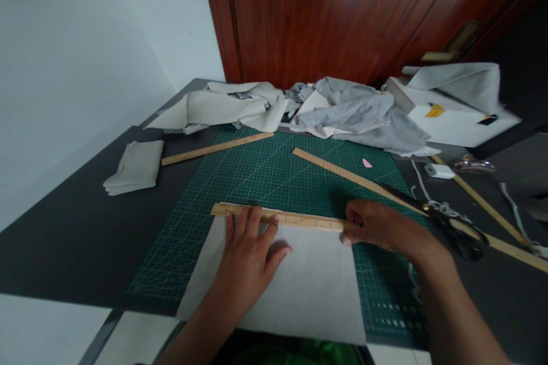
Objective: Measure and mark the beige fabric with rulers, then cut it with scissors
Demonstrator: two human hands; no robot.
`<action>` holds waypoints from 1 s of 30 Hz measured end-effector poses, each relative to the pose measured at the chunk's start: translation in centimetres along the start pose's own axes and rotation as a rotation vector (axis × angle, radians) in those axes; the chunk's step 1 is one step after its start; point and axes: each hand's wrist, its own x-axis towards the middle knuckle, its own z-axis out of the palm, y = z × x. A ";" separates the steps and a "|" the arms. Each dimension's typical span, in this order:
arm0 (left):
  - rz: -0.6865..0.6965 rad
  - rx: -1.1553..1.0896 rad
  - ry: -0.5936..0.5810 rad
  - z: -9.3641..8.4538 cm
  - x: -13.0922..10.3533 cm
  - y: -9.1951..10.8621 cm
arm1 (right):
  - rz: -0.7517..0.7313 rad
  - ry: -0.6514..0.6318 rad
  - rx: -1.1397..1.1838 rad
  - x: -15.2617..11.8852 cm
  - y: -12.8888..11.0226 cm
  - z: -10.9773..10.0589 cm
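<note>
A light grey piece of fabric [308, 285] lies flat near the table's front edge, its lower part reaching over that edge. Across its far edge runs a wooden ruler [308, 220]. My left hand [250, 248] rests flat with fingers spread, fingertips pressing on the ruler and the thumb over the fabric. At the ruler's right end, my right hand [381, 225] is closed, with its fingers pinching the ruler by the fabric's far right corner. Part of that ruler end is hidden by the fingers.
Beneath lies a green cutting mat [265, 174]. Black scissors [454, 231] cross another wooden ruler [338, 170] at right. A third ruler [218, 148] and folded fabric [137, 165] are at left. Crumpled fabric [355, 105] and a white box [454, 117] stand behind.
</note>
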 end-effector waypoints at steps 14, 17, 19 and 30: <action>-0.001 0.009 0.007 0.2 0.0 -0.1 | 0.068 0.002 0.000 0.1 1.3 -0.1; -0.004 0.009 -0.001 0.1 0.0 -0.1 | 0.058 -0.004 0.004 0.2 1.6 -0.2; -0.002 0.010 0.002 0.1 0.0 -0.1 | 0.053 -0.008 0.010 0.4 1.7 -0.2; 0.016 0.027 -0.002 0.1 0.1 -0.2 | 0.048 -0.010 -0.027 -0.2 1.1 -0.3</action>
